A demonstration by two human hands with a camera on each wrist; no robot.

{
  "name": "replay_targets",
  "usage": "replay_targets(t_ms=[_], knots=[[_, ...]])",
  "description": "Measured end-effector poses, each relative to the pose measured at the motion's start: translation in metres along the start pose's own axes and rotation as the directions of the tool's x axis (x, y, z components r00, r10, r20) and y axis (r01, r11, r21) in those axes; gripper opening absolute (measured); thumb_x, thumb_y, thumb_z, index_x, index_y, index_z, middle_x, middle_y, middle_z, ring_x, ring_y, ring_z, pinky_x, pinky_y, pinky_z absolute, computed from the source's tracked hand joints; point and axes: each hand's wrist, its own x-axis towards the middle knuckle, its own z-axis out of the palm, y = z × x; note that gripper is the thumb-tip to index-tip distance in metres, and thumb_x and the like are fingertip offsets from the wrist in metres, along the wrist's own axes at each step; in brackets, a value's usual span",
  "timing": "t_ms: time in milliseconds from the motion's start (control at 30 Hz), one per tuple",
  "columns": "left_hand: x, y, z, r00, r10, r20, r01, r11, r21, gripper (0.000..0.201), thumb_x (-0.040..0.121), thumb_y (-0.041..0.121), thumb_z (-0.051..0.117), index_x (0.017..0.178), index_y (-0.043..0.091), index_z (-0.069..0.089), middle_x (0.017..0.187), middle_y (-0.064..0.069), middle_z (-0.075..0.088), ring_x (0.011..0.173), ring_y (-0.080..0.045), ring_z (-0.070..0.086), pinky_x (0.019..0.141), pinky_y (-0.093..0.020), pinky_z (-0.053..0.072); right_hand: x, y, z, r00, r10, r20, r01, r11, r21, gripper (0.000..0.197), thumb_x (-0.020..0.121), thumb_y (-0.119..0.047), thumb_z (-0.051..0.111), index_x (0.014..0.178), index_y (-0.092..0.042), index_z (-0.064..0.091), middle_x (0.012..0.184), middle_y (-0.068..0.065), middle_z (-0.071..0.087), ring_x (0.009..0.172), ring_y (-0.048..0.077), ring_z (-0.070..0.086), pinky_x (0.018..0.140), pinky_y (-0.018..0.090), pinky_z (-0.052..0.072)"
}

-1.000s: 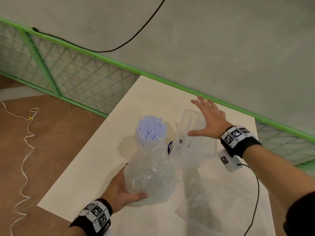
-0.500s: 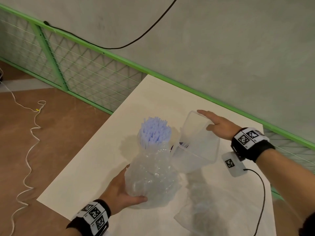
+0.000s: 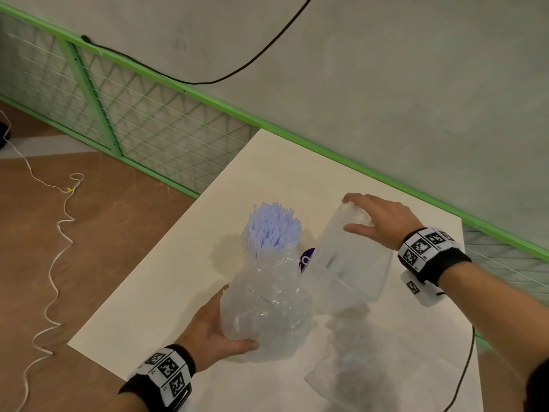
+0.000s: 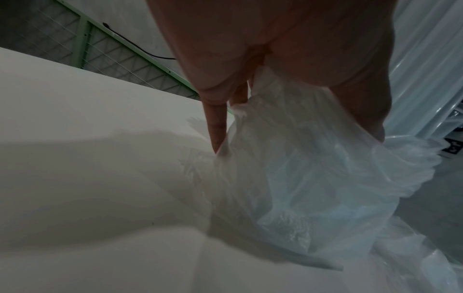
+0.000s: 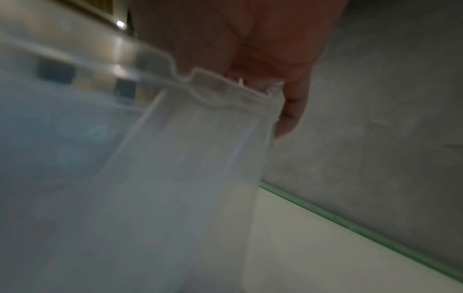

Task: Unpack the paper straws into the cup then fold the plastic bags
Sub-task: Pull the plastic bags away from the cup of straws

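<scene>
Right hand (image 3: 383, 223) curled over tilted cup (image 3: 350, 263)

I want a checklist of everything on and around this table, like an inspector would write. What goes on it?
Surface: pale table, bare at the left.
Job's things: lilac paper straws stick up from a crumpled plastic bag; clear cup is tilted beside them; second plastic bag lies flat, near right.
Clutter: a purple-labelled item behind the bag, mostly hidden.
Grips: left hand grips the bag's base; right hand holds the cup's upper end.
Cables: black cable on the wall; white cord on the floor; thin black wire from the right wristband.
Surroundings: green mesh fence, grey wall, brown floor.
</scene>
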Motion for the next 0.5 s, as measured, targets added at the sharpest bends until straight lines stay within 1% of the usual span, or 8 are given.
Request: replay_targets(t_ms=[33,100,167,200,267,333,400,500], knots=[[0.000,0.000,0.000,1.000,0.004,0.001,-0.004,1.000,0.002,0.091,0.047,0.038,0.097,0.126,0.035,0.052,0.116,0.019,0.068,0.112,-0.003,0.062,0.103,-0.034,0.047,-0.002,-0.001,-0.001,1.000,0.003,-0.006,-0.003,0.998,0.055,0.058,0.084,-0.069,0.052,0.133,-0.048,0.031,0.133,-0.013,0.052,0.088,0.015,0.060,0.084,0.037,0.048],[0.000,-0.001,0.000,1.000,0.014,0.003,-0.014,1.000,0.021,0.092,0.048,0.041,0.096,0.128,0.034,0.051,0.117,0.019,0.067,0.113,-0.003,0.061,0.103,-0.036,0.047,-0.005,-0.004,-0.002,1.000,-0.005,0.021,0.002,0.987,0.160,0.069,0.077,-0.074,0.056,0.136,-0.053,0.027,0.143,-0.017,0.042,0.110,0.013,0.056,0.095,0.041,0.045],[0.000,-0.001,0.000,1.000,0.020,0.008,-0.021,0.999,0.032,0.093,0.048,0.043,0.096,0.129,0.033,0.051,0.118,0.018,0.066,0.114,-0.003,0.061,0.104,-0.038,0.047,-0.009,-0.008,-0.003,0.995,-0.012,0.101,-0.007,0.982,0.187,0.094,0.065,-0.077,0.068,0.140,-0.060,0.013,0.154,-0.019,0.024,0.131,0.014,0.044,0.104,0.049,0.040],[0.000,-0.002,-0.001,1.000,0.021,0.008,-0.022,0.999,0.035,0.093,0.048,0.044,0.096,0.130,0.033,0.051,0.119,0.018,0.066,0.114,-0.003,0.060,0.104,-0.038,0.047,-0.010,-0.009,-0.001,0.988,-0.012,0.153,-0.014,0.986,0.168,0.108,0.058,-0.076,0.074,0.141,-0.062,0.005,0.157,-0.019,0.016,0.134,0.016,0.040,0.105,0.051,0.039],[-0.001,-0.002,-0.001,1.000,0.025,0.002,-0.025,0.999,0.045,0.094,0.048,0.046,0.096,0.130,0.034,0.051,0.120,0.019,0.066,0.115,-0.002,0.060,0.104,-0.038,0.047,-0.009,-0.011,0.006,0.974,-0.019,0.225,-0.003,0.995,0.096,0.127,0.050,-0.069,0.083,0.142,-0.061,-0.006,0.159,-0.017,0.012,0.131,0.023,0.045,0.102,0.051,0.043],[-0.001,-0.002,-0.001,1.000,0.023,0.001,-0.023,0.999,0.049,0.095,0.047,0.047,0.095,0.130,0.035,0.051,0.120,0.020,0.065,0.115,-0.002,0.059,0.104,-0.038,0.047,-0.007,-0.009,0.009,0.975,-0.028,0.221,0.009,0.996,0.085,0.131,0.050,-0.062,0.087,0.143,-0.059,-0.006,0.157,-0.011,0.021,0.128,0.026,0.048,0.101,0.049,0.045],[0.000,-0.003,-0.001,1.000,0.015,0.001,-0.015,0.999,0.044,0.095,0.047,0.047,0.096,0.130,0.035,0.051,0.120,0.019,0.066,0.116,-0.003,0.060,0.104,-0.040,0.047,-0.006,-0.006,0.001,0.985,-0.021,0.169,-0.007,0.987,0.163,0.127,0.052,-0.060,0.087,0.144,-0.057,-0.001,0.154,-0.010,0.027,0.134,0.020,0.041,0.107,0.047,0.039],[0.000,-0.003,-0.001,1.000,0.016,-0.003,-0.016,0.999,0.045,0.096,0.047,0.048,0.096,0.131,0.033,0.051,0.120,0.019,0.066,0.116,-0.003,0.060,0.105,-0.040,0.047,-0.008,0.004,-0.010,0.982,-0.024,0.186,-0.018,0.975,0.221,0.131,0.049,-0.053,0.091,0.144,-0.057,0.002,0.156,-0.014,0.018,0.132,0.010,0.034,0.110,0.044,0.037]])
